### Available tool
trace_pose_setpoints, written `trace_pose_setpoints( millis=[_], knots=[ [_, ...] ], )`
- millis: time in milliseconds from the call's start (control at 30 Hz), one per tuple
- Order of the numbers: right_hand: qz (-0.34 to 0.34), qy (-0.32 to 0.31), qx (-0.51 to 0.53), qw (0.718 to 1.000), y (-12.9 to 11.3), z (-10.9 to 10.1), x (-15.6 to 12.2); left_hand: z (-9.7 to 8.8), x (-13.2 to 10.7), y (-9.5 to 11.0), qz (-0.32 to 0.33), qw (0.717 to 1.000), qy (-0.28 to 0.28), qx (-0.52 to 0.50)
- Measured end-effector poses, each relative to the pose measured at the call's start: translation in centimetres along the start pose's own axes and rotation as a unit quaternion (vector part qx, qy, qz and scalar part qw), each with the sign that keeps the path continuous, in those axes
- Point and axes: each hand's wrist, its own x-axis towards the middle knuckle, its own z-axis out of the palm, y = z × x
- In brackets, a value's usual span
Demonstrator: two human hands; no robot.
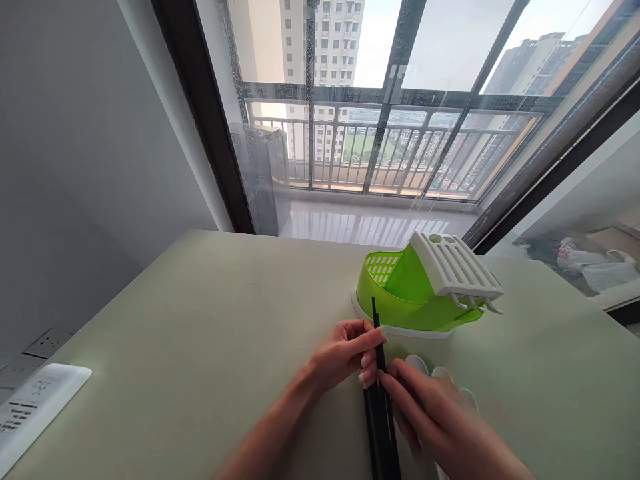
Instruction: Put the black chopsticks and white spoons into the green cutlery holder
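Note:
My left hand (353, 353) pinches a pair of thin black chopsticks (380, 350) near their far ends, which stick out unevenly past the thumb. Farther down, my right hand (433, 413) has its thumb and fingers closed on the same chopsticks. Under them, more black chopsticks (375, 427) lie in a bundle on the table, partly covered by my hands. White spoons (417, 363) show their rounded ends beyond my right hand, which hides the rest. Just past both hands stands a green and white utensil holder (420, 310) with a slotted white top and hooks.
All of this is on a pale green table (225, 333). A white device with a digital display (43, 400) sits at the left edge, near a wall socket (49, 342). Behind the table, dark-framed glass doors face a balcony with a railing (400, 147).

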Motion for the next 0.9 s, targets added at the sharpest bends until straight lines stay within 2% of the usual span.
trace_pose_setpoints(
  millis=[67, 133, 433, 700, 900],
  knots=[
    [0.024, -0.069, 0.081, 0.994, -0.1, -0.6, 0.3, -0.1, 0.1, -0.2, 0.003, 1.0, -0.001, 0.007],
    [0.046, -0.107, 0.141, 0.983, -0.1, -1.2, 0.6, -0.2, 0.1, -0.4, 0.002, 1.0, -0.002, 0.016],
    [0.053, -0.102, 0.196, 0.974, -0.4, -2.0, 1.2, 0.1, 0.0, 0.0, -0.033, 0.999, 0.012, 0.041],
    [0.051, -0.106, 0.199, 0.973, -0.3, -2.3, 1.4, 0.0, 0.0, 0.0, -0.029, 0.999, -0.001, 0.041],
    [0.058, -0.07, 0.199, 0.976, -0.7, -2.2, 1.3, 0.0, 0.0, -0.1, -0.027, 0.999, 0.018, 0.043]
  ],
)
